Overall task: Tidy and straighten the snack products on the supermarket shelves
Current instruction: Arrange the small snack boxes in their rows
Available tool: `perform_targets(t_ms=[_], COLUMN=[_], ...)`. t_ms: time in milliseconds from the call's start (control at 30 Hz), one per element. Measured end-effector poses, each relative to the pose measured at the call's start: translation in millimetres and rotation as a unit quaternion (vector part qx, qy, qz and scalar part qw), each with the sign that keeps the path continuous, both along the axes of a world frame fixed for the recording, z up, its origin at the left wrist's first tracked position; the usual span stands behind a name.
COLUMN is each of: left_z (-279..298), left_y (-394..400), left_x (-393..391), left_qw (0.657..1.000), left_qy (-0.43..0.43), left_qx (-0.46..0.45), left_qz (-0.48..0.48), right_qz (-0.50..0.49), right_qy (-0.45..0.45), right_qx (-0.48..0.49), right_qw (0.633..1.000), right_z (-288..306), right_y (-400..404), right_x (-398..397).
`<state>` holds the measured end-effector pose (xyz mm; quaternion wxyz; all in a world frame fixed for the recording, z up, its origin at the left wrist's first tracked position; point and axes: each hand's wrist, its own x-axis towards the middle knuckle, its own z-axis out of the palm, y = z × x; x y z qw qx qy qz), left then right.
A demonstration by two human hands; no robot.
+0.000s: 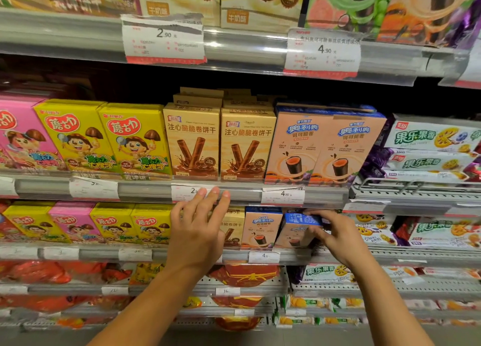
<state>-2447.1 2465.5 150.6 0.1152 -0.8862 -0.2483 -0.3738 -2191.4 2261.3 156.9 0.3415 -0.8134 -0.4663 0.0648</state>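
On the lower shelf, my right hand [335,235] grips a tilted peach-and-blue wafer roll box [299,230] by its blue top, beside an upright box of the same kind [261,228]. My left hand [197,226] lies flat with straight fingers against a tan chocolate roll box [234,227], its fingertips reaching the shelf rail [145,190] above. On the middle shelf stand two tan chocolate roll boxes [220,142] and two peach wafer roll boxes [325,147] in a neat row.
Yellow and pink mushroom biscuit boxes [104,137] fill the left of both shelves. Green and white cookie packs [432,145] are stacked at the right. Price tags [282,195] hang on the rails. Red bagged snacks [244,275] sit on the shelves below.
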Motion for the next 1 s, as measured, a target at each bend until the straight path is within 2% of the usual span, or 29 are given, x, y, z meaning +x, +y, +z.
perform_targets(t_ms=[133,233,300,400,467,600,800,867,1000], left_z=[-1,-2,-3,-4,-4,-4,-6,-7,-8], left_y=[1,1,1,1,1,-1,0,0,0], left_x=[0,1,2,2,2,2,2,2,1], left_qw=[1.000,1.000,1.000,1.000,0.999,0.999,0.999,0.998,0.998], left_qy=[0.000,-0.002,-0.006,-0.011,-0.013,-0.014,-0.017,-0.022,-0.035], left_qx=[0.007,0.016,0.022,0.027,0.028,0.033,0.045,0.051,0.057], left_qz=[0.004,0.007,0.009,0.013,0.014,0.016,0.018,0.017,0.009], right_qz=[0.001,-0.014,-0.025,-0.042,-0.052,-0.037,-0.008,-0.008,-0.030], right_qy=[0.030,0.015,-0.035,-0.162,-0.199,-0.147,-0.072,-0.079,-0.146], right_qx=[-0.025,-0.035,-0.027,-0.033,-0.029,0.001,-0.018,-0.023,-0.002], right_qw=[0.999,0.999,0.999,0.985,0.978,0.988,0.997,0.997,0.989], right_z=[6,6,3,-14,-23,-18,3,2,-8], right_y=[1,4,6,7,7,6,4,6,9], right_x=[6,6,2,-1,-5,-4,7,7,5])
